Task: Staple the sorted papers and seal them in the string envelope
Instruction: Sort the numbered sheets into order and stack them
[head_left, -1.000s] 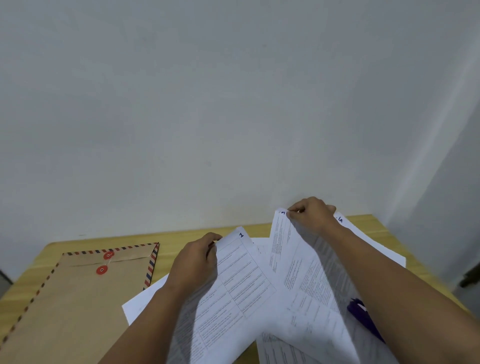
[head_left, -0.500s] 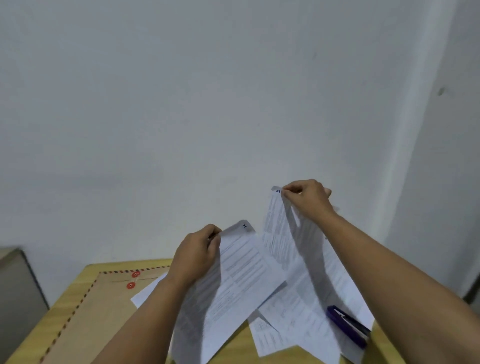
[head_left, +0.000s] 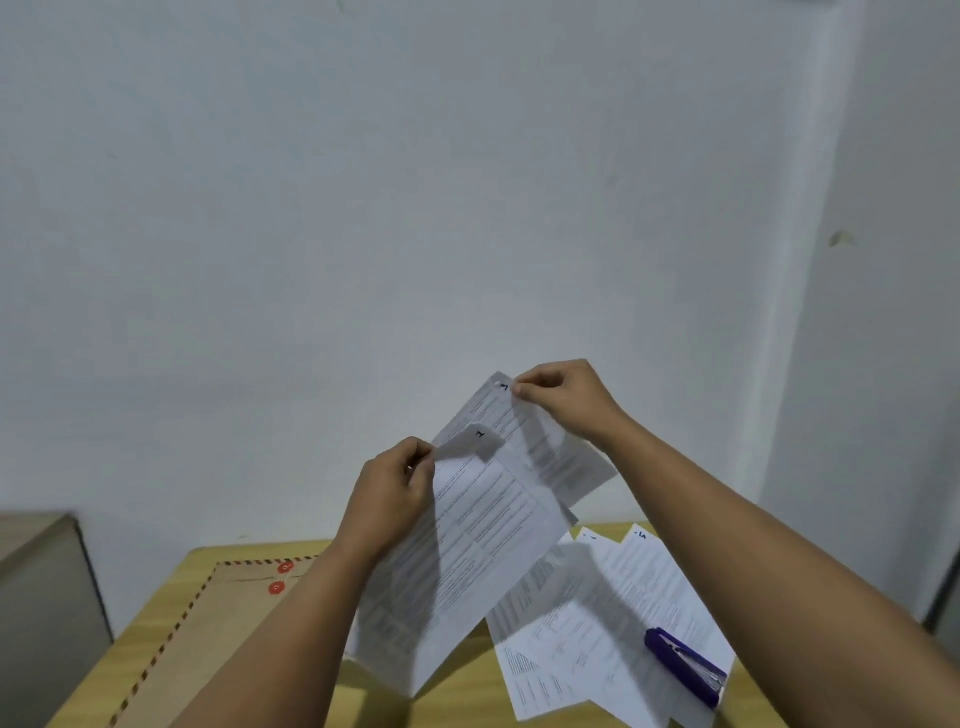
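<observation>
Papers (head_left: 587, 623) spread on the right part of a light wooden table (head_left: 156, 618), overlapping one another, one numbered 5 at its far corner. Purple stapler (head_left: 684, 665) lying on top of those sheets near the right edge, pointing diagonally toward the near right. Brown string envelope (head_left: 208, 649) flat on the left part of the table, striped border along its edges, two red button discs (head_left: 280, 577) near its far end. Plain pale wall (head_left: 415, 208) just behind the table, meeting a second wall at a corner on the right; grey box-like object (head_left: 36, 587) at the left edge, blurred.

Both forearms raised above the table, reaching forward. Left hand (head_left: 389, 499) pinching the upper left edge of one printed sheet (head_left: 467, 551) between thumb and curled fingers, sheet hanging down toward the table, top corner curling over with a handwritten number. Right hand (head_left: 566, 400) higher and farther forward, thumb and forefinger closed on the top corner of a second sheet (head_left: 545, 447) beside a handwritten mark, that sheet slanting down behind the first. Both sheets lifted clear of the papers on the table.
</observation>
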